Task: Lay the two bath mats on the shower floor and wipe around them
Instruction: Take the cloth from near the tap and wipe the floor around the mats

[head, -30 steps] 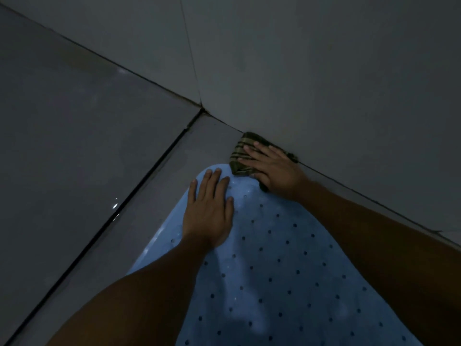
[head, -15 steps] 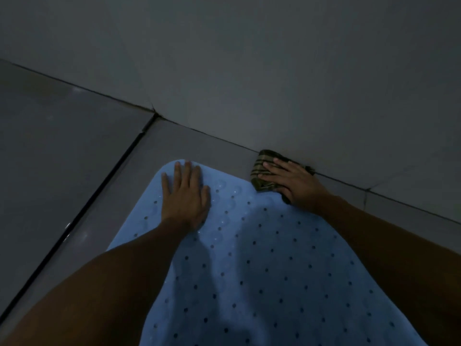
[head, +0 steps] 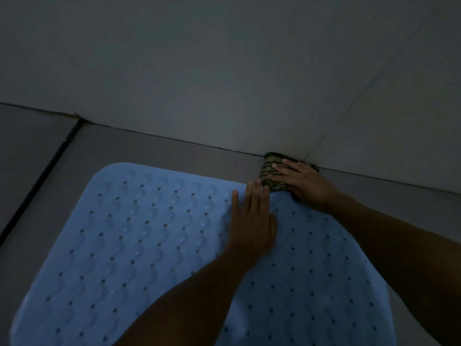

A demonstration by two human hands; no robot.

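Head cam, only view we've got. Since a sec ago our right hand (head: 303, 184) has slid the striped rag (head: 273, 171) along the strip of floor (head: 159, 151) btw the mat's far edge and the wall (head: 224, 71), away from the corner. It's now at a wall tile seam, fingers flat and spread on top of the rag, pressing rather than gripping. Left hand (head: 252, 221) has followed along the blue bath mat (head: 119, 245), palm down, fingers straight and close together, tips at the far edge just beside the rag.

So imo the mat's down flat on the shower floor and the wipe along the wall side is partway done. The other sides aren't wiped yet afaict. Second mat isn't in frame, can't tell where it is.
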